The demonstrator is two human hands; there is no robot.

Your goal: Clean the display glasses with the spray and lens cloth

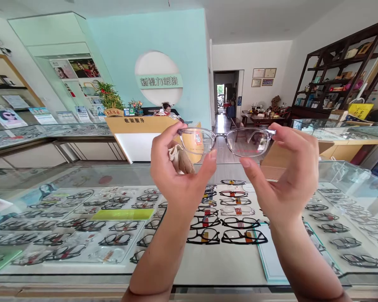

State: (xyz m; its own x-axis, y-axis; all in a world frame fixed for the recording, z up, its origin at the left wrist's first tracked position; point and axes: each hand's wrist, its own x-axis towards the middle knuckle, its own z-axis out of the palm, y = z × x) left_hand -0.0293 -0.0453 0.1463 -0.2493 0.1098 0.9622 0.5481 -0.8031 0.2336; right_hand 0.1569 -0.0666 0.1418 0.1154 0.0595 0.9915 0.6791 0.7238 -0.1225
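Observation:
A pair of clear-framed eyeglasses [221, 135] is held up in front of me, level, above the glass display counter. My left hand [179, 163] pinches its left end between fingers and thumb; a crumpled beige cloth [180, 159] is tucked in the same palm. At the other end, my right hand [290, 167] grips the frame near the hinge, thumb below the right lens. Small printed marks show on both lenses. Below my forearms, several rows of eyeglasses [239, 222] lie inside the counter.
The glass counter [91, 274] spans the foreground, with a teal-edged white board [274, 256] and a yellow-green strip [122, 214] among the frames. Beyond stands a cashier desk [141, 126] with a person [166, 110] behind it. A dark shelf [334, 71] rises at right.

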